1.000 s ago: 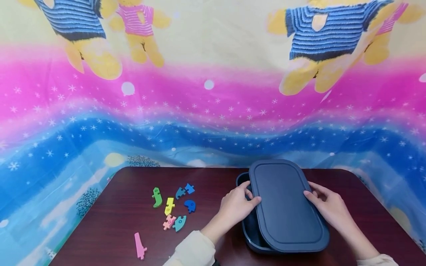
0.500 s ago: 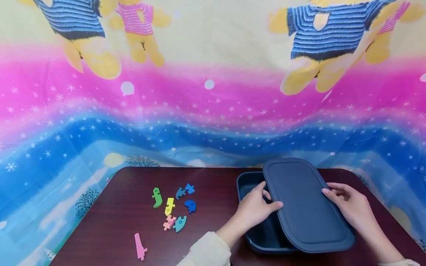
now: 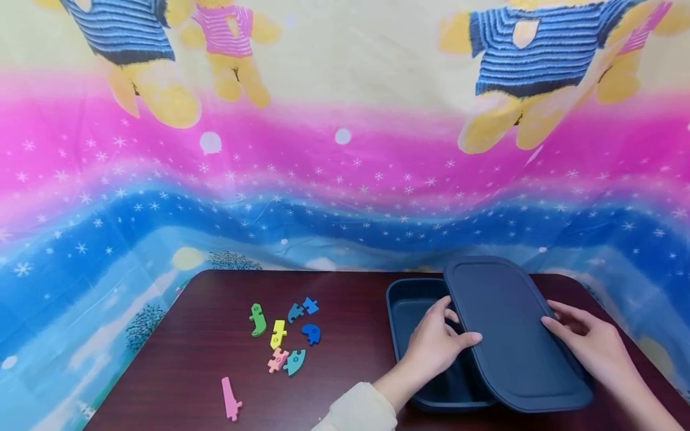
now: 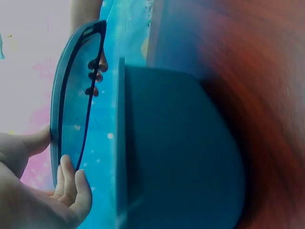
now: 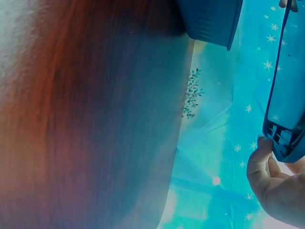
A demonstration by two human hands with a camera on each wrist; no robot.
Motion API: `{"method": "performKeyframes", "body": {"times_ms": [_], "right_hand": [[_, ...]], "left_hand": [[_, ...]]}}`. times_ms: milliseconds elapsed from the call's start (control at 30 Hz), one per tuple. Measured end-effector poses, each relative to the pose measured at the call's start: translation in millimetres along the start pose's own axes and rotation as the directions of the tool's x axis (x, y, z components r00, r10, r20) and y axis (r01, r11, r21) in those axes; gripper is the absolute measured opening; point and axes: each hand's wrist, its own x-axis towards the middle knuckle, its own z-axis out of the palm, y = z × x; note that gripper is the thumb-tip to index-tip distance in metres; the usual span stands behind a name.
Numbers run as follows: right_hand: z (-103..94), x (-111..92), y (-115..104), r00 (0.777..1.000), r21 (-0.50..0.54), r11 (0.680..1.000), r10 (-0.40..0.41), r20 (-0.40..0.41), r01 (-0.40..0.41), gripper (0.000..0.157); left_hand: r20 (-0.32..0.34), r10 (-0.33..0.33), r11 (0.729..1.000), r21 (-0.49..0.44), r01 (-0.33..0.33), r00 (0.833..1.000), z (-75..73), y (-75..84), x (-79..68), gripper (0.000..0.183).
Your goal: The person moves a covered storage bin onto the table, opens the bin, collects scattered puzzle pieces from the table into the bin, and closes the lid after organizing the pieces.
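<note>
A dark blue-grey lid (image 3: 520,335) is held above a box of the same colour (image 3: 399,305), off to its right side. My left hand (image 3: 435,338) grips the lid's left edge, thumb on top and fingers underneath. On the opposite edge, my right hand (image 3: 590,341) pinches the lid between thumb and fingers. In the left wrist view a gap separates the lid (image 4: 57,95) from the box wall (image 4: 176,152). The right wrist view has the right hand's fingers curled round a corner of the lid (image 5: 290,143). Part of the box's inside is hidden by the lid and left hand.
Several foam puzzle pieces lie left on the dark wooden table (image 3: 178,353), among them a green piece (image 3: 258,320), a yellow piece (image 3: 278,334), a dark blue piece (image 3: 311,334) and a long pink piece (image 3: 230,398). A patterned cloth (image 3: 323,179) hangs behind the table.
Both hands have carried the lid to the right, off most of the box, so more of its inside shows. The puzzle pieces have stayed in place.
</note>
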Motion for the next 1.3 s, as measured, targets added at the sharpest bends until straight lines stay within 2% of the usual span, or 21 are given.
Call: {"method": "performKeyframes", "body": {"times_ms": [67, 200, 300, 500, 700, 933, 1067, 1167, 1300], "right_hand": [[-1.4, -1, 4, 1.0, -0.01, 1.0, 0.009, 0.002, -0.009, 0.066], [-0.9, 0, 13, 0.997, -0.022, 0.997, 0.067, -0.044, -0.068, 0.067], [-1.1, 1, 20, 0.99, -0.036, 0.993, 0.112, -0.085, -0.116, 0.067], [-5.7, 0, 29, 0.979, -0.032, 0.987, 0.154, -0.133, -0.16, 0.067], [-11.7, -3, 38, 0.968, -0.022, 0.971, 0.236, -0.091, -0.239, 0.074], [-15.8, -6, 51, 0.933, 0.023, 0.933, 0.358, -0.019, -0.358, 0.078], [-13.2, -11, 62, 0.925, 0.055, 0.923, 0.381, -0.007, -0.38, 0.071], [-10.6, -16, 69, 0.937, 0.111, 0.933, 0.348, -0.04, -0.342, 0.063], [-10.2, -21, 74, 0.941, 0.127, 0.94, 0.329, -0.079, -0.318, 0.063]], "left_hand": [[-0.015, -0.003, 0.999, -0.043, 0.003, 1.0, 5.8, 0.9, -1.1, 0.072], [-0.022, -0.006, 0.995, -0.099, 0.004, 1.0, 15.0, 2.8, -3.0, 0.068], [0.0, -0.012, 0.987, -0.158, 0.011, 1.0, 19.5, 4.3, -3.9, 0.066], [0.064, -0.051, 0.964, -0.256, 0.065, 0.997, 31.4, 6.6, -5.0, 0.072], [0.057, -0.06, 0.955, -0.287, 0.074, 0.997, 44.5, 8.8, -5.8, 0.072], [0.044, -0.072, 0.949, -0.303, 0.082, 0.996, 59.0, 11.3, -10.2, 0.066], [0.071, -0.073, 0.949, -0.303, 0.091, 0.995, 65.7, 12.6, -13.1, 0.069], [0.083, -0.07, 0.948, -0.304, 0.092, 0.994, 70.4, 11.8, -15.2, 0.072], [0.099, -0.086, 0.945, -0.306, 0.113, 0.991, 77.2, 8.9, -17.5, 0.073]]}}
